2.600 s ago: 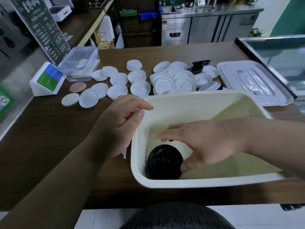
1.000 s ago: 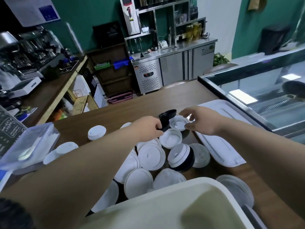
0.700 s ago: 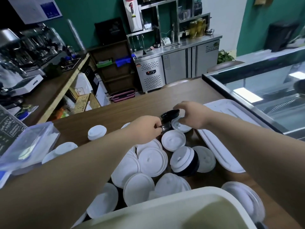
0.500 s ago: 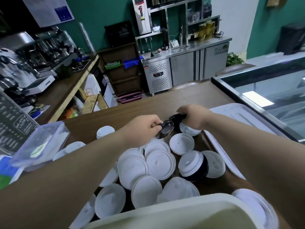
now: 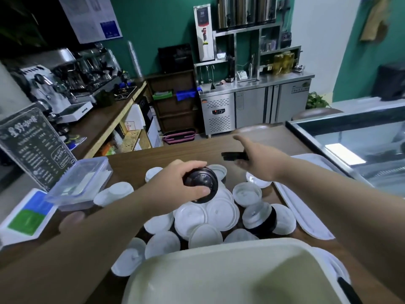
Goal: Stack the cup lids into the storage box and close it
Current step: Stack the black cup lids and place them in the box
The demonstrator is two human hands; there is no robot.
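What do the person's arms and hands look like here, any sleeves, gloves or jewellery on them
Both arms are bare along all that shows of them, with no sleeve in the frame. The left hand and right hand wear no gloves, and no ring, watch or bracelet shows on the fingers or wrists. The nails look short and unpainted, though the picture is too soft to be sure.
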